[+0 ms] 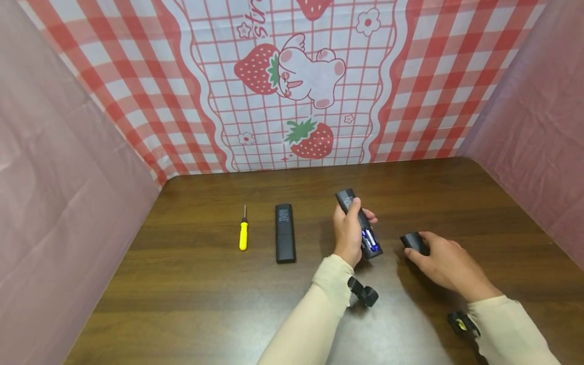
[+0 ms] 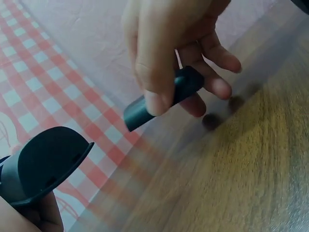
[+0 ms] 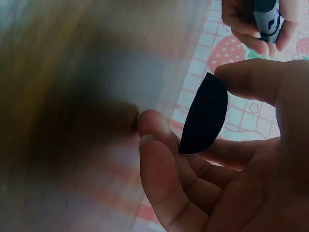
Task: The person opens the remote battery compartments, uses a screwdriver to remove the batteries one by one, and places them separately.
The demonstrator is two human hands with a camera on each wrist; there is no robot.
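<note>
My left hand (image 1: 349, 230) grips a black remote (image 1: 358, 223) above the brown table, its back open so that the blue batteries (image 1: 369, 239) show. The remote's end (image 2: 41, 166) fills the lower left of the left wrist view. My right hand (image 1: 440, 261) pinches the black battery cover (image 1: 414, 242) just to the right, low over the table. The cover (image 2: 161, 96) sits between thumb and fingers in the left wrist view, and shows edge-on as a dark curved piece (image 3: 205, 116) in the right wrist view.
A second black remote (image 1: 285, 232) lies flat left of my hands. Further left lies a small yellow-handled screwdriver (image 1: 244, 230). A strawberry-print cloth (image 1: 296, 86) hangs behind the wooden table (image 1: 191, 294), with pink sheets at both sides.
</note>
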